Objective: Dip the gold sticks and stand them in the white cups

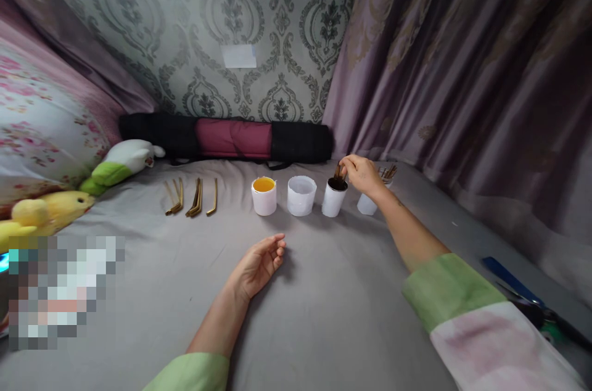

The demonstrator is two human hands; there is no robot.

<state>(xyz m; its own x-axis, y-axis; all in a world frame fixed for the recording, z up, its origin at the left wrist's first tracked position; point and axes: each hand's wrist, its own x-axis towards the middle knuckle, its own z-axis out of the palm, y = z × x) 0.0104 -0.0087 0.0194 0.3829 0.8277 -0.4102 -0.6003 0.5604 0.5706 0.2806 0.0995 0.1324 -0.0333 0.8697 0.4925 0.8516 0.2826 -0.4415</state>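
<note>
Four white cups stand in a row on a grey sheet [324,304]: one with yellow liquid [264,195], one with clear or white content [301,195], one with dark liquid [334,197], and a fourth [369,201] partly hidden behind my wrist, with thin sticks in it. My right hand [363,174] is closed in a pinch on a thin stick at the rim of the dark cup. My left hand [259,266] rests on the sheet in front of the cups, fingers loosely curled, holding nothing. Several bent golden straws [192,197] lie left of the cups.
A black and maroon rolled bag [226,139] lies along the patterned wall. Plush toys [118,166] and a floral pillow [41,119] sit at the left. Purple curtains [462,70] hang on the right. A blue tool [513,283] lies at the right edge.
</note>
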